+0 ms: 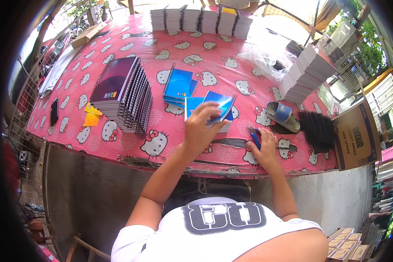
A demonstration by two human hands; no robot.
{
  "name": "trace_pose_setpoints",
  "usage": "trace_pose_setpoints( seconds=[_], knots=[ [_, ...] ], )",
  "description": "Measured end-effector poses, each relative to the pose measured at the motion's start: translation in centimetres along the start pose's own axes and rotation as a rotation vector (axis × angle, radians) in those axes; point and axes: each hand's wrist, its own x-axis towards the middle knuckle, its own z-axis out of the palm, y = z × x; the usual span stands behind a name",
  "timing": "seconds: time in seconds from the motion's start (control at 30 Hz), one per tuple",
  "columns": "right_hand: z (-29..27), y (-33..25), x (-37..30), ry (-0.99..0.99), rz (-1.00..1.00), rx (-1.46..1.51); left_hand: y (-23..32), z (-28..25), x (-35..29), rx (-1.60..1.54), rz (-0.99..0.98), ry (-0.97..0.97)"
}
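Observation:
A small blue spiral notebook (217,101) stands tilted on the pink table, its cover raised at an angle. My left hand (201,126) is curled at its near edge, fingers bent against it; the fingertips are partly hidden. Under and beside it lie another blue cover and a white page block. To the right, my right hand (266,148) rests low on the table, thumb and fingers around blue-handled pliers (256,139). Behind my left hand sits a short stack of blue spiral notebooks (178,85).
A tall stack of dark purple spiral notebooks (122,94) stands left, beside orange pieces (91,117) and a phone (54,110). On the right are a blue cup-like roll (283,115), black spiral coils (315,131), a cardboard box (357,137) and white page stacks (305,72). More notebooks (201,22) line the far edge.

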Motion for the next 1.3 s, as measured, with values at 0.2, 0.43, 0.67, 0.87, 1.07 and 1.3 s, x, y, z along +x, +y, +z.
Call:
trace_pose_setpoints(
  seconds=[0.2,0.43,0.67,0.87,1.07,1.3],
  knots=[
    [-4.8,-6.0,2.4,-0.128,0.12,0.682,-0.3,0.5,-1.2,0.052,0.002,0.047],
    [-4.9,-9.6,3.1,-0.108,-0.032,0.757,0.1,0.9,-1.5,0.004,-0.012,0.049],
    [-3.2,-7.7,2.8,-0.596,0.545,1.807,-1.1,-0.1,0.1,0.135,0.306,0.032],
    [-1.5,-0.8,1.5,-0.091,0.149,0.164,-6.9,-3.0,8.3,-0.16,-0.294,0.572],
    [-2.4,-4.1,4.4,0.061,-0.033,0.325,-15.3,-5.5,5.3,0.782,-0.416,0.101],
    [-0.9,-15.9,10.7,-0.124,-0.609,0.211,-12.1,-5.0,4.6,0.856,-0.544,0.021]
  ],
)
